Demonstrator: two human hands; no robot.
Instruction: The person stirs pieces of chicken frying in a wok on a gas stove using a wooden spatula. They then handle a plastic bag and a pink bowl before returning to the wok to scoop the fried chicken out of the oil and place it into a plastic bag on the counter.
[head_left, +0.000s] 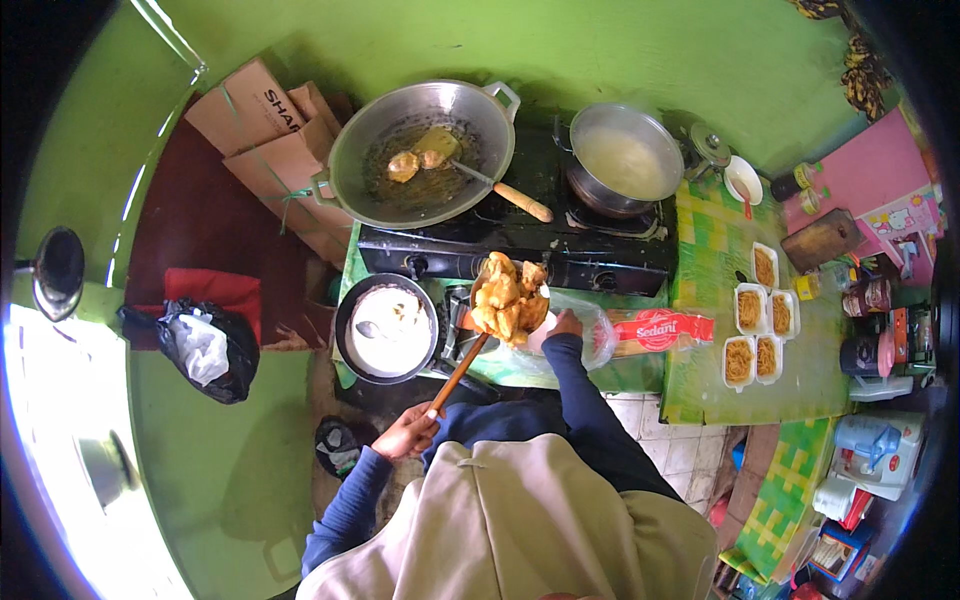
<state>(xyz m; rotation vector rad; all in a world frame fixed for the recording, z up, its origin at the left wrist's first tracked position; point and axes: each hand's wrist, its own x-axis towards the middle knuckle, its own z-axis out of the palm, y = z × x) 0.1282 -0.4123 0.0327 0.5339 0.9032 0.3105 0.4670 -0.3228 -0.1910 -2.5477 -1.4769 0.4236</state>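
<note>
My left hand (409, 433) grips the long wooden handle (459, 373) of a skimmer. Its head is heaped with golden fried pieces (508, 298), held above the counter in front of the stove. My right hand (566, 324) is just to the right of the heap, at a clear plastic bag (589, 337); its fingers are partly hidden, so its hold is unclear. Left of the skimmer sits a dark pan (347, 330) of white batter with a spoon (368, 329) in it. In the large wok (352, 154), two fried pieces (403, 166) lie in oil beside a wooden-handled spatula (523, 202).
A pot (626, 161) of cloudy liquid stands on the right burner of the black gas stove (450, 251). A red-labelled pasta packet (660, 331) lies on the counter. Several white trays of noodles (750, 309) rest on the right table. Cardboard (289, 161) leans left of the wok.
</note>
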